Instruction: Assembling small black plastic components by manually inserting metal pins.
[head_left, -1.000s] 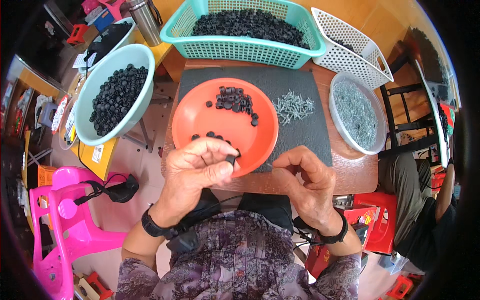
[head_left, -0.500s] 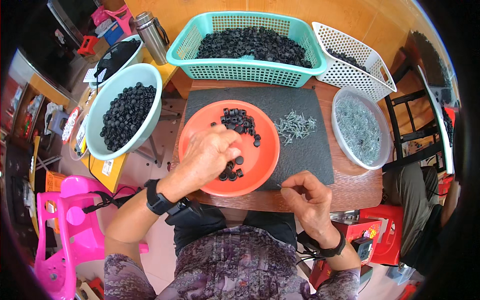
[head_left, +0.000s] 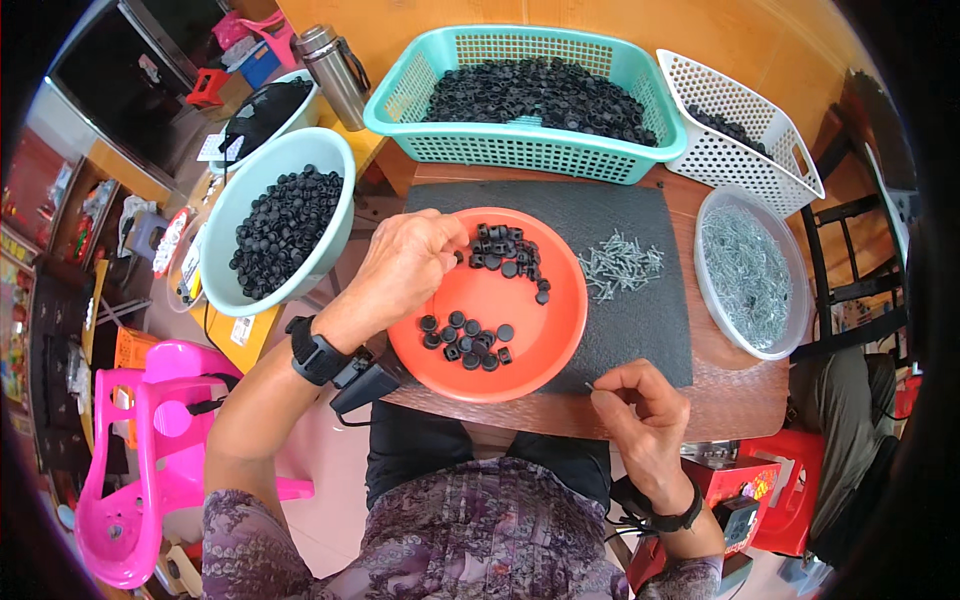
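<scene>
My left hand (head_left: 405, 262) is closed in a pinch over the left rim of the orange-red plate (head_left: 455, 385). A small black plastic cap (head_left: 459, 257) shows at its fingertips. Inside the plate lie two groups of these caps: one group (head_left: 508, 262) toward the far right, another group (head_left: 470, 342) nearer me. My right hand (head_left: 645, 420) is at the near edge of the dark mat, thumb and forefinger pinched on a thin screw (head_left: 590, 385); only its tip shows. A pile of silver screws (head_left: 620, 266) rests on the mat right of the plate.
A clear tub of screws (head_left: 750, 270) stands to the right. At the back are a turquoise basket (head_left: 520, 148) and a white basket (head_left: 740, 140), both holding black parts. A pale-blue basin (head_left: 340, 215) of caps and a steel flask (head_left: 335, 75) stand on the left.
My left hand has moved from over the plate's middle toward its far left rim, uncovering the nearer group of caps. My right hand keeps its pinch. The whole view has shifted slightly.
</scene>
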